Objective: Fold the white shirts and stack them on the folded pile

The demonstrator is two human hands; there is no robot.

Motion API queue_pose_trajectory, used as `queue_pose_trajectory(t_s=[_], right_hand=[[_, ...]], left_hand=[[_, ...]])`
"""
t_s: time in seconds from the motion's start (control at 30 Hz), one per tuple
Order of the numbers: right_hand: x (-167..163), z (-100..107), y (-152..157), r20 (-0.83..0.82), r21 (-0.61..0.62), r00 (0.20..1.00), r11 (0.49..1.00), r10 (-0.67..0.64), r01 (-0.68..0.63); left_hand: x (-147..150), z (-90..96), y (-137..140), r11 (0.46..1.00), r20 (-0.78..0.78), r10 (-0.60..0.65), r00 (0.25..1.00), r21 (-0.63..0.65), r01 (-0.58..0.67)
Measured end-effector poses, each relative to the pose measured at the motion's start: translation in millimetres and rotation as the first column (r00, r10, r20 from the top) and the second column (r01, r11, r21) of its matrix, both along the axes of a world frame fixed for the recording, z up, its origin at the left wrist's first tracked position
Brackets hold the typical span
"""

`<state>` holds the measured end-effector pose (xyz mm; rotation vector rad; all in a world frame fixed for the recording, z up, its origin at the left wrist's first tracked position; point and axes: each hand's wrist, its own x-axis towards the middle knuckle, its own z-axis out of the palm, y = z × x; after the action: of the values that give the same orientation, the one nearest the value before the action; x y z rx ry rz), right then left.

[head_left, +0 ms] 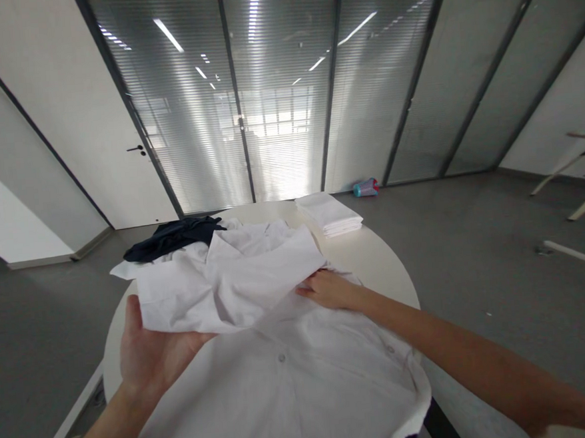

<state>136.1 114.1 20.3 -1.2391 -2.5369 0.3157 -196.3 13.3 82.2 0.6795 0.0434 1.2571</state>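
A white button-up shirt (284, 393) lies spread over the round table, its lower part hanging over the near edge towards me. Its upper part is folded over in a loose layer across the middle. My left hand (154, 355) is at the left edge of that layer, palm turned up and thumb raised apart, with its outstretched fingers passing under the cloth. On the other side, my right hand (327, 288) has curled fingers closed on the shirt at the fold's right end; some fingertips are hidden by fabric.
A dark garment (176, 238) is heaped at the table's back left. A folded white stack of cloth (328, 213) sits at the back right of the white round table (386, 266). Beyond, a blue and red container (365, 188) lies on the floor by the glass wall.
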Motion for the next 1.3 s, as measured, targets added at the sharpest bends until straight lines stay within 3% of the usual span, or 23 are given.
queue_pose_trajectory(t_s=[0.1,0.23,0.33,0.4,0.53,0.67,0.83,0.9,1.03,1.1,1.17,1.23,1.3], right_hand=[[12,8,-8,0.102,0.036,0.995,0.999,0.018,-0.021],[33,14,-28,-0.055,0.041,0.998,0.999,-0.010,0.012],[44,7,-38,-0.159,0.027,0.978,0.989,-0.137,0.143],[46,1,-38,-0.169,-0.003,0.974,0.988,-0.151,0.153],[45,-8,-28,-0.136,-0.072,0.979,0.987,-0.151,0.143],[53,-11,-15,-0.202,-0.149,0.914,0.933,-0.353,0.328],[66,-8,-16,-0.428,-0.227,0.785,0.894,-0.448,0.386],[64,-4,-25,-0.488,-0.214,0.779,0.919,-0.394,0.331],[42,11,-52,-0.295,-0.137,0.955,0.990,-0.023,-0.018],[25,20,-66,-0.171,-0.129,0.963,0.964,0.208,-0.231],[4,25,-75,-0.112,-0.129,0.915,0.907,0.387,-0.400],[-18,25,-75,-0.078,-0.123,0.872,0.863,0.484,-0.490],[-40,20,-63,-0.050,-0.092,0.875,0.870,0.481,-0.484]], left_hand=[[-6,-7.6,-1,1.000,-0.001,0.015,1.000,-0.018,-0.015],[-8,-20.7,-5,0.999,0.085,-0.032,0.996,-0.010,0.033],[-5,-24.4,-9,0.994,0.109,-0.113,0.988,-0.004,0.114],[-1,-23.2,-10,0.990,0.110,-0.143,0.984,0.008,0.143],[3,-18.2,-7,0.997,0.071,-0.069,0.995,0.021,0.068],[-1,-24.1,-1,1.000,0.020,0.005,1.000,-0.013,-0.004],[-13,-40.1,-6,0.998,0.112,-0.059,0.992,-0.031,0.063],[-14,-39.8,-10,0.997,0.124,-0.041,0.991,-0.057,0.048],[-2,-23.3,-11,0.989,0.015,0.074,0.997,-0.126,-0.071],[7,-10.1,-7,0.983,-0.045,0.121,0.992,-0.133,-0.126],[18,4.7,-2,0.985,-0.064,0.134,0.989,-0.102,-0.140],[29,20.9,4,0.992,-0.077,0.110,0.991,-0.055,-0.115],[41,38.4,11,0.995,-0.109,0.097,0.989,-0.007,-0.099]])
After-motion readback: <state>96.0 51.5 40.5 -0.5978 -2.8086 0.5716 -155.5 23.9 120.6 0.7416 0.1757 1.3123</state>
